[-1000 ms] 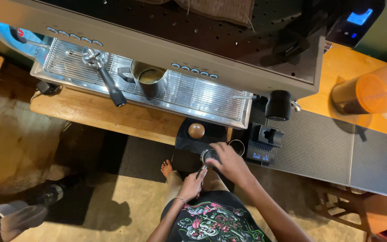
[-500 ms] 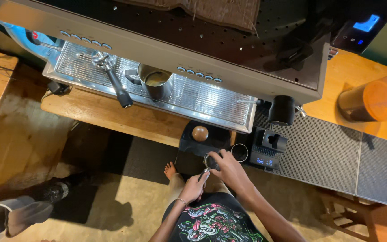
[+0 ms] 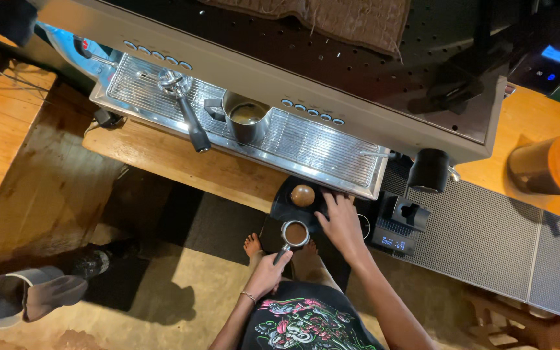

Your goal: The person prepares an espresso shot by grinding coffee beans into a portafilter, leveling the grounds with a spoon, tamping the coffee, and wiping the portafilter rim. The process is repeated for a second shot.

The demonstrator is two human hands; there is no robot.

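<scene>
Left hand (image 3: 266,275) wrapped around the handle of a portafilter (image 3: 294,233) — basket up, filled with brown grounds, held just off the counter edge. Right hand (image 3: 343,221) at the portafilter's 2 o'clock, fingers spread narrow and flat, resting on the black tamping mat (image 3: 288,202); nothing gripped in it. Wooden-topped tamper (image 3: 303,195) on the mat, at 12 o'clock from the basket. Small scale (image 3: 397,234) at 3 o'clock of the right hand. Espresso machine (image 3: 306,84) across the top; on its drip tray a steel milk pitcher (image 3: 247,116), and a second portafilter (image 3: 183,107) at the pitcher's 9 o'clock.
</scene>
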